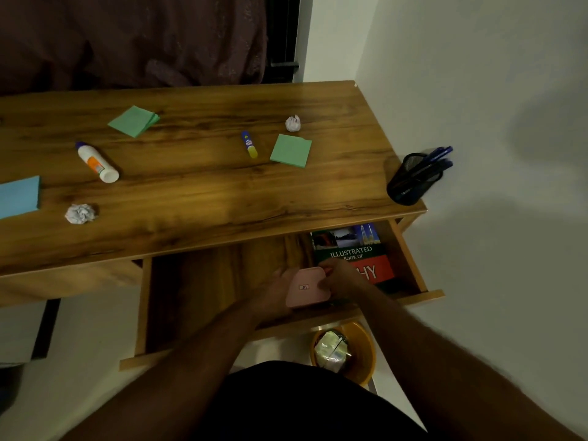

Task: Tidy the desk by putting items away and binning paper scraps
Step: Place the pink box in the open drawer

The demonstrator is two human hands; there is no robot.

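Low in the frame's centre, both hands hold a pink case (307, 287) inside the open drawer (191, 297) — the left hand (280, 286) cups its left edge, the right hand (342, 278) pinches its upper right corner. A book (353, 249) lies just right of it. On the desk (206, 192) above — two crumpled paper scraps (80, 213), well apart.

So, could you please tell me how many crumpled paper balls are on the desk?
2: one paper ball near the front left, another towards the back right. None appears hidden.
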